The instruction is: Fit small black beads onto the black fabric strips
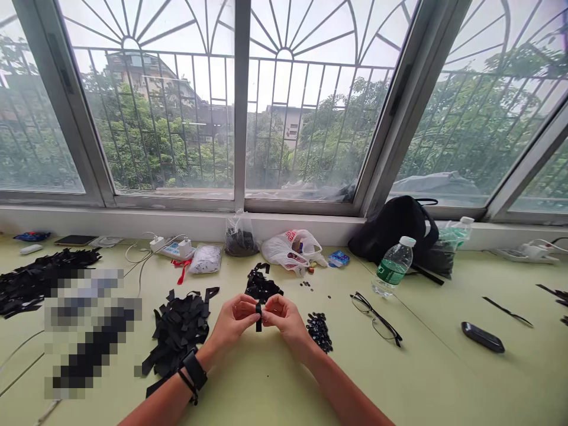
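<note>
Both hands meet above the middle of the table, fingertips pinched on one short black strip [258, 318] that hangs upright between them. My left hand [234, 319] is closed on the strip's left side, with a black watch and band on that wrist. From the right, my right hand [284, 316] pinches the same strip. A large pile of black strips [181, 325] lies left of my left hand, and a smaller pile [262, 285] is just beyond the hands. Small shiny black round pieces [318, 332] are heaped right of my right hand.
Eyeglasses [377, 316], a water bottle [394, 267] and a black case [483, 337] are on the right. Plastic bags [290, 251], a power strip [177, 248] and a black bag [390, 228] line the window side. More black strips [39, 278] lie far left, near a blurred patch.
</note>
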`<state>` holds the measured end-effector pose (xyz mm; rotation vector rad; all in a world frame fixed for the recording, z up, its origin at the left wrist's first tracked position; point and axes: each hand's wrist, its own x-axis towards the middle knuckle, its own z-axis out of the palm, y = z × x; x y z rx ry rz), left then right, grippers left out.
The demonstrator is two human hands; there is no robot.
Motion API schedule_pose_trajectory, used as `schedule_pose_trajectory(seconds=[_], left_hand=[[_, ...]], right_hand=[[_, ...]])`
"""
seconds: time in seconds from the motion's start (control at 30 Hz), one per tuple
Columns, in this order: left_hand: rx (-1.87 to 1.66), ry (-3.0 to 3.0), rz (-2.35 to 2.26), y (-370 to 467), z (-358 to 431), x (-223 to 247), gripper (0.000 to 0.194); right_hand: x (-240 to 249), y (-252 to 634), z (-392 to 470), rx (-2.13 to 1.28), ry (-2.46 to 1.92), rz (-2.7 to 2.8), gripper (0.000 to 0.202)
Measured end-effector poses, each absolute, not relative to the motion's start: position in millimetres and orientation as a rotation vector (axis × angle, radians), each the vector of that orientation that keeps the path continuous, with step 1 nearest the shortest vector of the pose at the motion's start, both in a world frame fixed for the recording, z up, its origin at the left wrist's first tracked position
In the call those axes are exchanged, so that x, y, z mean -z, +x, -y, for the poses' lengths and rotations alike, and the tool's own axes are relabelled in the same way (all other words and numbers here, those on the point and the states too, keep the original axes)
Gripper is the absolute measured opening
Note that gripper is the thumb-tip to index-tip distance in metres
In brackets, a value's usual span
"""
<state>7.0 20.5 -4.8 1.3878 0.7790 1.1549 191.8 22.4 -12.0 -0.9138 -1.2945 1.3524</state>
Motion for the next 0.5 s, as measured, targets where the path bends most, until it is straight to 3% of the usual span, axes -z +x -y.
schedule_pose_trajectory(seconds=[0.5], left_hand=[[-1.214, 1.631, -0.89, 9, -9, -6, 0.022]], right_hand=[[11, 195, -21, -1.465, -0.949, 1.231, 0.045]])
